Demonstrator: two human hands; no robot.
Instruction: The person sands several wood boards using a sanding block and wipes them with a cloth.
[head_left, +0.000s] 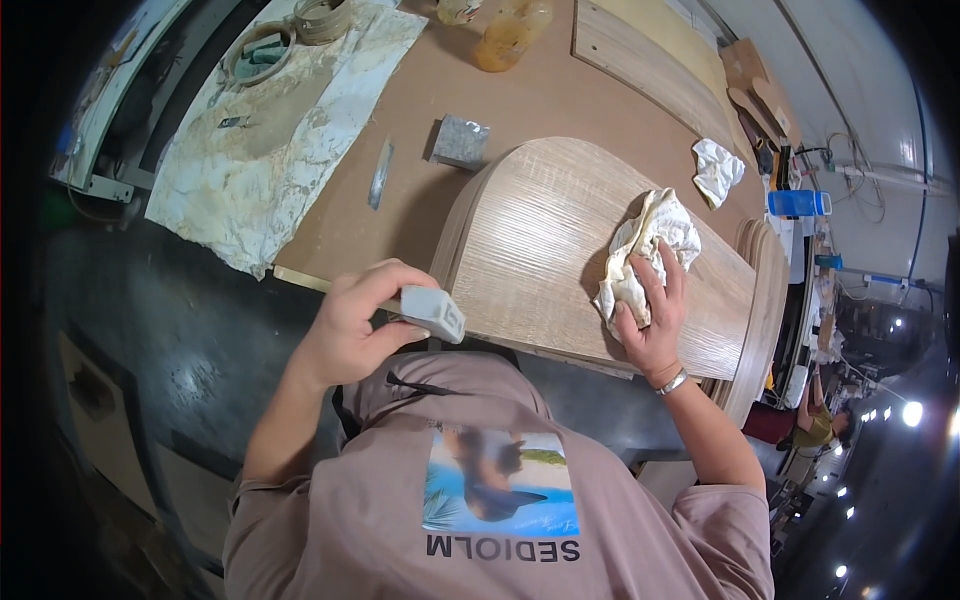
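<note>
My left hand (352, 325) grips a small light-grey rectangular block (433, 312) between thumb and fingers, just off the near left edge of a wood-grain board (545, 245) with a rounded far end. What the block is made of, I cannot tell. On the board's right part lies a crumpled, stained white rag (655, 225). The fingers and thumb of my right hand (655, 330) close over its near side and press it against the surface. More boards of the same shape seem to be stacked underneath.
Beyond the board, a grey metallic block (460, 142) and a flat metal strip (381, 175) lie on the brown tabletop (350, 230). Stained paper (260, 170) with round tubs covers the left. Another cloth (717, 172) and a blue-and-clear container (797, 203) sit right. A person (825, 425) is farther off.
</note>
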